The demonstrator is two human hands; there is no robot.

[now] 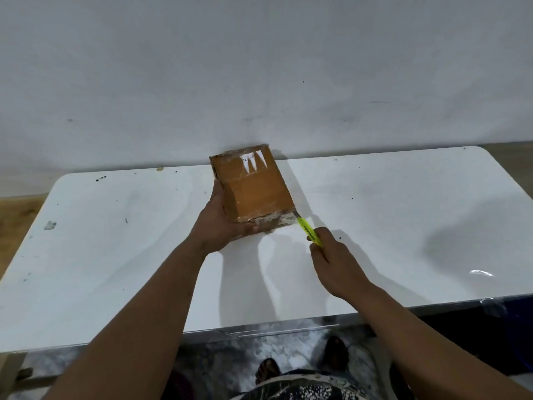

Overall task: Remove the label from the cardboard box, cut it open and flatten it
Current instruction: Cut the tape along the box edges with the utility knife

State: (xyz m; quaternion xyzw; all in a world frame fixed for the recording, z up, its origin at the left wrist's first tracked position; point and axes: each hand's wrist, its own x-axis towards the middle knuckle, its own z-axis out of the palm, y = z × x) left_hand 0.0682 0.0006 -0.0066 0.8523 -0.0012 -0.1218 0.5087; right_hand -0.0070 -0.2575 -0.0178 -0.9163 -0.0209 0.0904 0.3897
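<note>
So the cardboard box (253, 186) sits toward the far edge of the white surface (115, 255), about midway along it, with its far end right up by the pale wall (259, 67) behind. It's brown, turned a bit askew to the surface's edges, and it has clear shiny tape (255, 161) across the far part of the top and more crinkled tape along the near bottom edge. The left hand (220, 223) is holding it from the near left corner: the palm is against the left side, the fingers run up that side, and the thumb curls in under the near face, so that grip is wrapped around the box's corner. The right hand (336, 261) is just beside the box, off its near right corner, with its fingers curled tight around the handle of a yellow-green utility knife (308, 230). The knife points up and away toward the box, and its blade tip meets the near right bottom corner, right where the tape is. Can't really tell whether the blade is in the cardboard or just touching the tape. The surface has some dark specks and a small scrap (50, 225) near its left edge. Below the near edge there's a marbled floor (230, 356) and the person's feet.
</note>
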